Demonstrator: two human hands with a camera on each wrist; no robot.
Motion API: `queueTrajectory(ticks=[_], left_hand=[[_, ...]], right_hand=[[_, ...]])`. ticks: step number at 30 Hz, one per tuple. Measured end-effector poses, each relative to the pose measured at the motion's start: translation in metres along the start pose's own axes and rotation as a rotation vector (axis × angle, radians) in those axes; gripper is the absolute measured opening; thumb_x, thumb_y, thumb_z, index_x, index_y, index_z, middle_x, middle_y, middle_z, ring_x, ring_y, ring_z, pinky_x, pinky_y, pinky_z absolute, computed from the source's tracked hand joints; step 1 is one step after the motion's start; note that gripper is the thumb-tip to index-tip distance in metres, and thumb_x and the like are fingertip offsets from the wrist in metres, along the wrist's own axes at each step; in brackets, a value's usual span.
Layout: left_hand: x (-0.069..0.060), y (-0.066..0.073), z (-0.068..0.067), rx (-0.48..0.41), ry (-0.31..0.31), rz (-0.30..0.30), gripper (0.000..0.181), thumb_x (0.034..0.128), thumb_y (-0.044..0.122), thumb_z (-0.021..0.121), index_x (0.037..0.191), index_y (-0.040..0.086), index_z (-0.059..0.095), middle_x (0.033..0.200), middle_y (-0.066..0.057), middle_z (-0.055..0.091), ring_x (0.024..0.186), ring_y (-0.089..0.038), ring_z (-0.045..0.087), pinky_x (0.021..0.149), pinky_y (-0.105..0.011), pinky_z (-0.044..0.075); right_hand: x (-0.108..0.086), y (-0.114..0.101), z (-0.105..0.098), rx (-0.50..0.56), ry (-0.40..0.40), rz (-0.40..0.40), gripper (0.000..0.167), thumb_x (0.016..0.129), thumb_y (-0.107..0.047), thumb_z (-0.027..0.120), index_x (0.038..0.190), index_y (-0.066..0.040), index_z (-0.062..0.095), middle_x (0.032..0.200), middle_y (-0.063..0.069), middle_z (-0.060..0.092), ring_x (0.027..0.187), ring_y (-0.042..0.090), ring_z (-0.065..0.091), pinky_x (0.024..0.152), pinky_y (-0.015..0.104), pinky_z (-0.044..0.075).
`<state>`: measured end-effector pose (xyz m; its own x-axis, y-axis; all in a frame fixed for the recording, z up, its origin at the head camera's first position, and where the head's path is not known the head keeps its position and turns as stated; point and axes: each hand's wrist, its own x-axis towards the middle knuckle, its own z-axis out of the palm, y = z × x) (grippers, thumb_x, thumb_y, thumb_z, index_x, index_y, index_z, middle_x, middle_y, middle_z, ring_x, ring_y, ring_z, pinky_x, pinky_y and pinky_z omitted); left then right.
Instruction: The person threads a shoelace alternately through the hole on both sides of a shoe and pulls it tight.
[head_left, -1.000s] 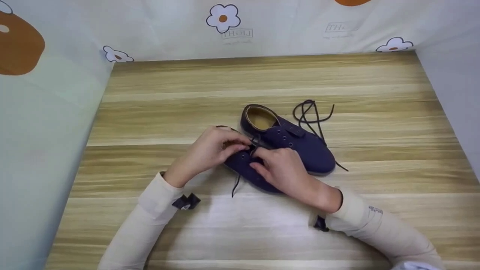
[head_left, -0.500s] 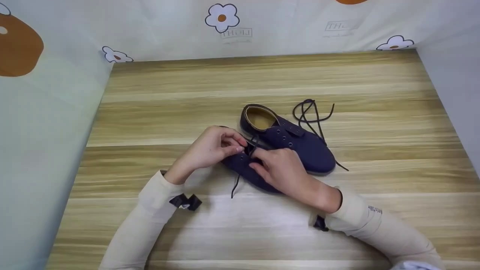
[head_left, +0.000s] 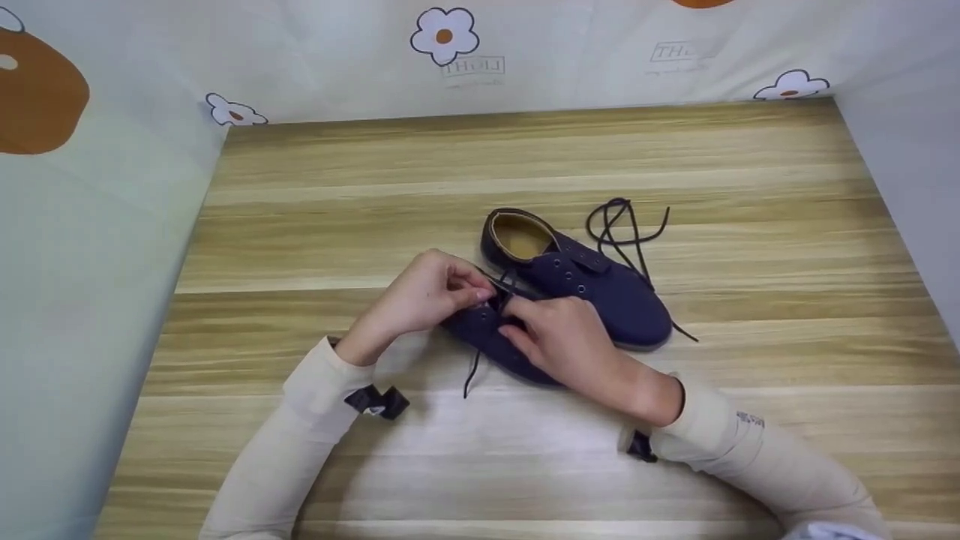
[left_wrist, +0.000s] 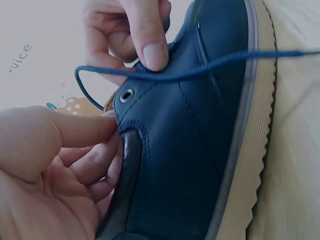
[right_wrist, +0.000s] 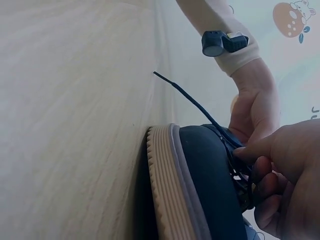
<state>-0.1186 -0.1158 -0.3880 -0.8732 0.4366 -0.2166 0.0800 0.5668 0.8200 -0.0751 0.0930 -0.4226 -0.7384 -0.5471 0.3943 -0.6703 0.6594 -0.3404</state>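
My left hand: thumb and fingers together, pinched on the eyelet flap of a navy, smooth-faced, low lace-up shoe with a pale ribbed sole. The shoe is right under both hands, heel by the left one, toe under the right. Just beside my left thumb tip: a round metal-rimmed eyelet. My right hand: thumb on the same flap, farther toward the toe, fingers curled behind; looks clamped on the flap, can't tell if lace is caught too. From beside my left thumb, a thin blue cord lace loops out, passes my right thumb and crosses the shoe's side, end past the sole.

Handling, my guess: shoe light, upper pliable at the flap, sole stiffer, nothing fragile. Smooth upper may slip a bit; flap edge by the eyelet is the good hold. Lace limp, best taken just behind its tip.

Past my right fingertips, a matching navy shoe; touching the first or not, can't tell. Beyond, its dark thin loose lace, looped on the wood-grain tabletop. Farthest off, a pale wall with flower prints.
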Motion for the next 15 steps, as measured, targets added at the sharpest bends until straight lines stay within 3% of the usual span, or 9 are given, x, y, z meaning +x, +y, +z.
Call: queueTrajectory(ticks=[4,15], left_hand=[[0.0003,0.0023,0.0013,-0.042,0.017,-0.035,0.012,0.091,0.011,0.069,0.097,0.005,0.077,0.091,-0.012,0.078,0.067,-0.001,0.065,0.062,-0.017,0.051],[0.0029,0.0049,0.0039,-0.012,0.019,-0.074,0.013,0.0876,0.01,0.067,0.093,0.004,0.078,0.087,-0.009,0.078,0.068,-0.002,0.066,0.064,-0.016,0.049]], right_hand=[[0.0003,-0.0001,-0.0005,-0.003,-0.001,-0.002,0.013,0.087,-0.026,0.074,0.089,-0.016,0.066,0.057,-0.005,0.059,0.054,0.016,0.061,0.052,0.039,0.049],[0.0011,-0.0009,0.001,-0.014,0.006,-0.011,0.015,0.085,-0.025,0.075,0.087,-0.016,0.064,0.055,-0.004,0.056,0.053,0.018,0.061,0.05,0.039,0.048]])
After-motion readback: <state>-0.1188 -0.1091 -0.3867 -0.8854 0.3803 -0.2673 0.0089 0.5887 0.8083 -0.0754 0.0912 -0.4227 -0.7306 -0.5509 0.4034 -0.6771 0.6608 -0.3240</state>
